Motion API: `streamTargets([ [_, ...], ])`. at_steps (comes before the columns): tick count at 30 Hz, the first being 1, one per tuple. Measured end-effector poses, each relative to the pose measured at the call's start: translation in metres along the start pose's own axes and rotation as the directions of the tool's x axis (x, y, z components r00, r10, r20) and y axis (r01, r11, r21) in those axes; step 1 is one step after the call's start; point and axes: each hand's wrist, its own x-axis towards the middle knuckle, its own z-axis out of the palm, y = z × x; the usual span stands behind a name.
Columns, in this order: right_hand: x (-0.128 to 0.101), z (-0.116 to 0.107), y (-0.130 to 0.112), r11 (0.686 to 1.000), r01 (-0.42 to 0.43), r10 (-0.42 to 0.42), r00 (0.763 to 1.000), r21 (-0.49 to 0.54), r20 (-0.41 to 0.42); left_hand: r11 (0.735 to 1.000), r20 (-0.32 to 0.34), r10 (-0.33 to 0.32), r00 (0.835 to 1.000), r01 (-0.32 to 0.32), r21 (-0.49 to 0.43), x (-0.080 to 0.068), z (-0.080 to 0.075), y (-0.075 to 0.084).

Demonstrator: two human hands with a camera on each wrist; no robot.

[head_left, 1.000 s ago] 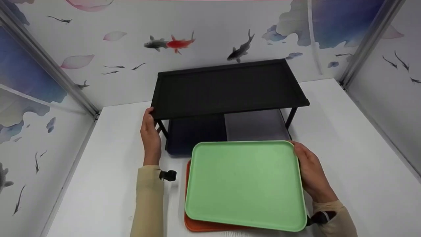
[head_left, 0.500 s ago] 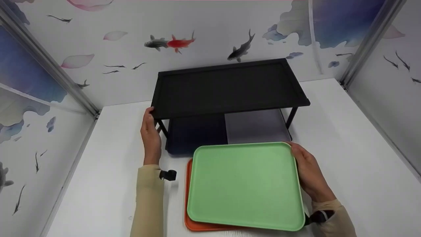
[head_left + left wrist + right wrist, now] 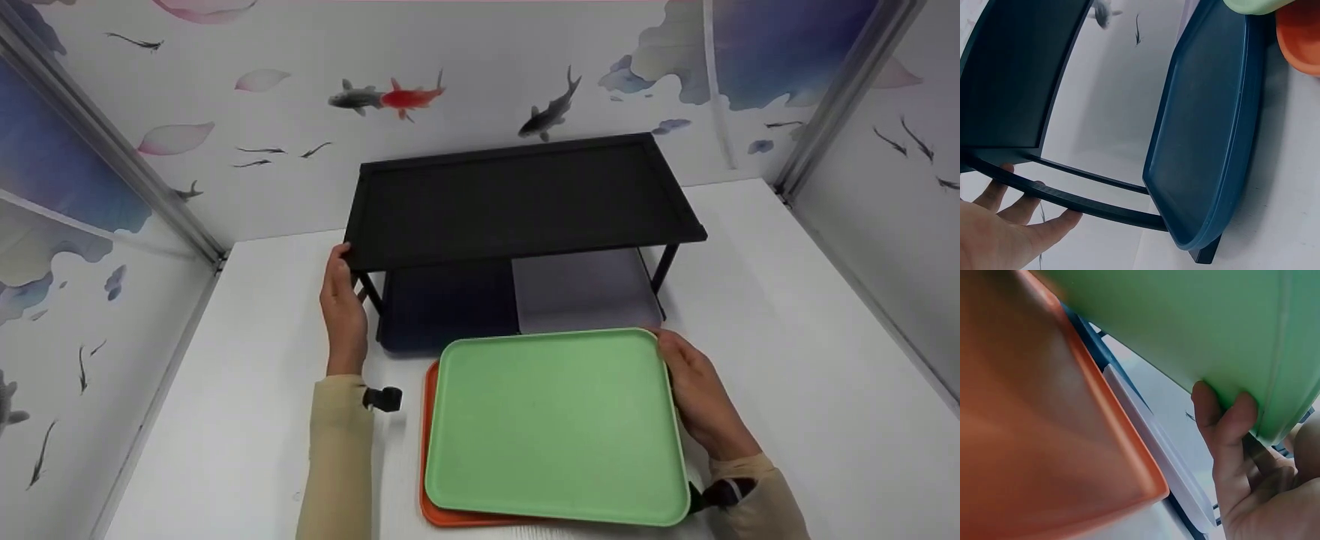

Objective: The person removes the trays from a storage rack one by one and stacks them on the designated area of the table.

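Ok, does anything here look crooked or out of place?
Only slightly: the green tray sits skewed over the orange tray, lifted at its right edge by the right hand. Nothing looks spilled or damaged.

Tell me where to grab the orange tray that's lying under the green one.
Probably by the left long edge of the orange tray, coming from the left. That strip and the near left corner are all that shows; the green tray covers the rest, and the right hand holds the green tray's right edge. The left hand, on the rack, is nearest.
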Motion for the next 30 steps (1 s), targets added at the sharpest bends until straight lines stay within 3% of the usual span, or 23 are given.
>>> streamTargets([
  [13,-0.0027,0.0006,-0.0041,0.988,-0.120,0.128,0.988,-0.097,0.084,1.000,0.006,-0.027,1.000,0.027,0.000,-0.0003,-0.0008,0.0006],
  [20,-0.0025,-0.0018,-0.0008,0.988,-0.076,0.086,0.994,-0.136,0.072,1.000,-0.003,-0.021,1.000,0.021,-0.003,0.0006,-0.0006,-0.0008],
  [30,-0.0039,-0.0070,0.0051,0.971,-0.017,0.046,0.992,-0.239,0.119,1.000,0.000,-0.018,1.000,0.018,-0.006,0.0016,-0.0012,-0.0024],
])
